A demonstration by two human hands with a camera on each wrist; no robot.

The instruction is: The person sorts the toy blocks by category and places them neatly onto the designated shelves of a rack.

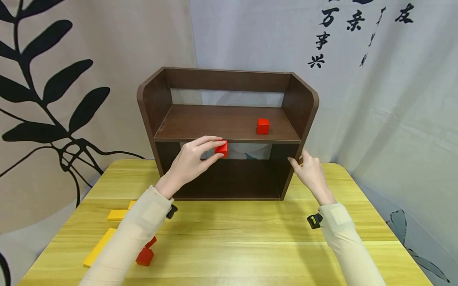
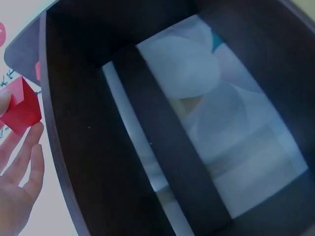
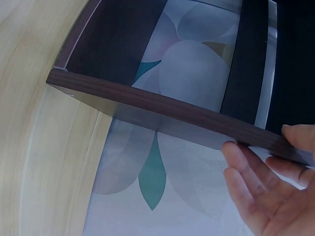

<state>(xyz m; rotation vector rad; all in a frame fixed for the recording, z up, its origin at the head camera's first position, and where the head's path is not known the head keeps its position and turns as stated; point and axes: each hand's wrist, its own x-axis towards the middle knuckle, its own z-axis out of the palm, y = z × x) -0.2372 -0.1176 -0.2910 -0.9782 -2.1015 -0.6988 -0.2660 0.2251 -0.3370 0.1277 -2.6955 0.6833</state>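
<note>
A dark brown two-tier shelf (image 1: pixel 229 123) stands on the table. My left hand (image 1: pixel 195 159) pinches a red cube (image 1: pixel 221 149) between thumb and fingers, in front of the upper board's front edge. In the left wrist view the held red cube (image 2: pixel 22 105) is at the left, outside the shelf's side edge. Another red cube (image 1: pixel 262 126) sits on the upper board towards the right. My right hand (image 1: pixel 310 172) grips the front edge of the shelf's right side panel (image 3: pixel 187 108), with the thumb on the inner face and fingers outside.
Red blocks (image 1: pixel 144 257) lie on the table (image 1: pixel 229 242) beside my left forearm, which partly covers them. Several yellow blocks (image 1: pixel 100 247) lie left of that forearm. A curtain (image 1: pixel 386 99) with printed characters and leaves hangs behind the table.
</note>
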